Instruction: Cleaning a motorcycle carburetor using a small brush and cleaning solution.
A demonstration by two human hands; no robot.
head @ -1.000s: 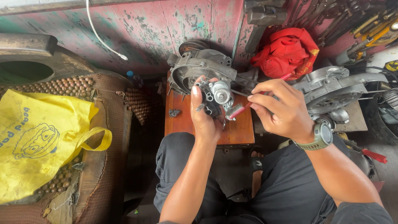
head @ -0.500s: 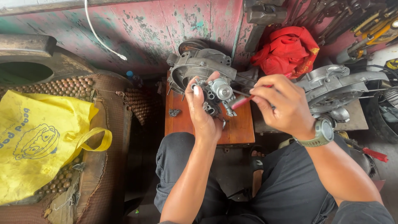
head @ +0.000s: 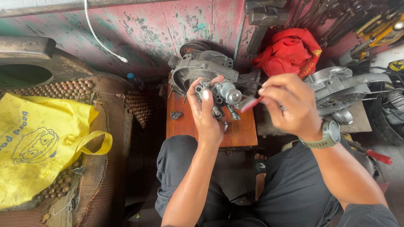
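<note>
I see left hand (head: 206,115) clamped round small grey metal carburettor-like part (head: 222,96), held above small brown wooden stool (head: 240,131); palm hides its near side. Right hand (head: 290,105) blurred, fingers pinched together on thin red-handled tool (head: 251,103), tip just beside part; tip shape unclear. Grey metal engine casing (head: 202,69) behind, partly hidden by hands. Yellow plastic bag (head: 38,143) cut off at left edge. Open stool surface left of part, near small dark clump (head: 176,114).
</note>
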